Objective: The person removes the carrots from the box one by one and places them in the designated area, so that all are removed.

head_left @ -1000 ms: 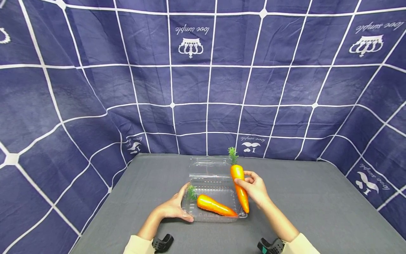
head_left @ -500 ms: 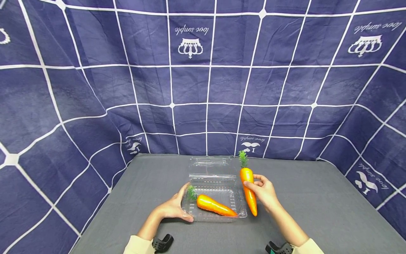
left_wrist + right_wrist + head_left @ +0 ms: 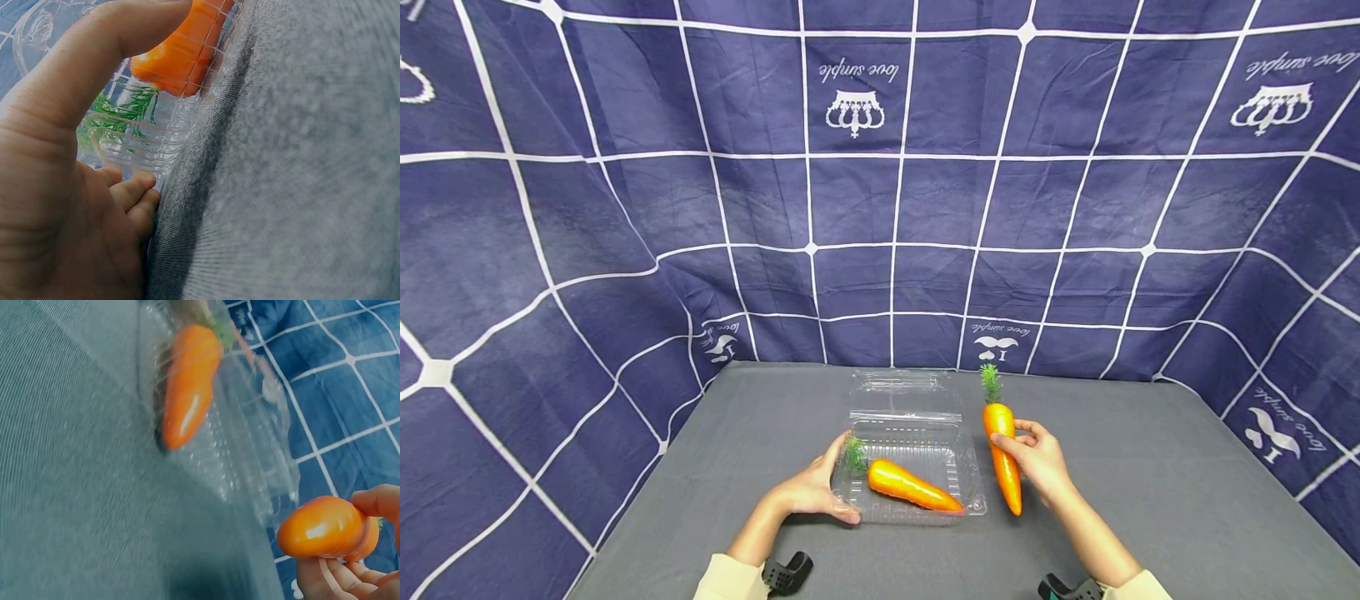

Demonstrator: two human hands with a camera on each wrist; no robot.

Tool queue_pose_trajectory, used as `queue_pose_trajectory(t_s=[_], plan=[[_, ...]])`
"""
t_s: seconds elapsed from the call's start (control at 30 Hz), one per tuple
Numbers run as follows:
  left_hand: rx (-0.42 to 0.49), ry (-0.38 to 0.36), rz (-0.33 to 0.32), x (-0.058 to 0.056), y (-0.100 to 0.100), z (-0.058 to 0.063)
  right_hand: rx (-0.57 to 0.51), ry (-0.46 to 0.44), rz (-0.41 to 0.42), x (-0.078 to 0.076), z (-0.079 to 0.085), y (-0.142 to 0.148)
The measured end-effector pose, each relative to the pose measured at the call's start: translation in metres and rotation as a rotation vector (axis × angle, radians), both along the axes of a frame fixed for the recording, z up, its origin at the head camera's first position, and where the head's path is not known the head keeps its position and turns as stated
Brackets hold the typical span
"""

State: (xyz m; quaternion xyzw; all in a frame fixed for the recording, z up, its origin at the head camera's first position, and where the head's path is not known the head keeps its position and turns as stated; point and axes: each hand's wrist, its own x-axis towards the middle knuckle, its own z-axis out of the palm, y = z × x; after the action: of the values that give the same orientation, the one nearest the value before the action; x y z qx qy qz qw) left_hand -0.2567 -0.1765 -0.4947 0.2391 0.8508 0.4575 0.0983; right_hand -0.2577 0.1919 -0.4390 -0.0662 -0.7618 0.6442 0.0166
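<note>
A clear plastic clamshell container [image 3: 953,467] stands on the grey table, its lid [image 3: 901,393] folded back toward the cloth. Inside it lies one orange carrot [image 3: 913,487], its green top toward the left wall. My left hand [image 3: 814,488] holds the container's left side, thumb at the near corner and fingers farther back along the wall. To the right of the container, my right hand [image 3: 1039,460] pinches a second carrot [image 3: 1009,483] between thumb and fingers, leafy top pointing away and tip toward me. The right wrist view shows this carrot [image 3: 319,528] end-on, apart from the container.
A grey cloth covers the table [image 3: 1165,483]. Dark blue cloth with white grid lines [image 3: 940,200] rises behind it and along both sides. A black band [image 3: 787,573] sits at my left wrist, another [image 3: 1067,588] at my right.
My right hand has moved rightward and slightly nearer with its carrot, from over the container's right edge to beside it. The left hand, container and other carrot stay in place.
</note>
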Motion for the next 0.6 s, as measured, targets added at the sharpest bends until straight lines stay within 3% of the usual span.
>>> queue_pose_trajectory(t_s=[0.6], plan=[[-0.001, -0.003, 0.009, 0.002, 0.001, 0.002, 0.098, -0.036, -0.057, -0.006, -0.023, 0.030]])
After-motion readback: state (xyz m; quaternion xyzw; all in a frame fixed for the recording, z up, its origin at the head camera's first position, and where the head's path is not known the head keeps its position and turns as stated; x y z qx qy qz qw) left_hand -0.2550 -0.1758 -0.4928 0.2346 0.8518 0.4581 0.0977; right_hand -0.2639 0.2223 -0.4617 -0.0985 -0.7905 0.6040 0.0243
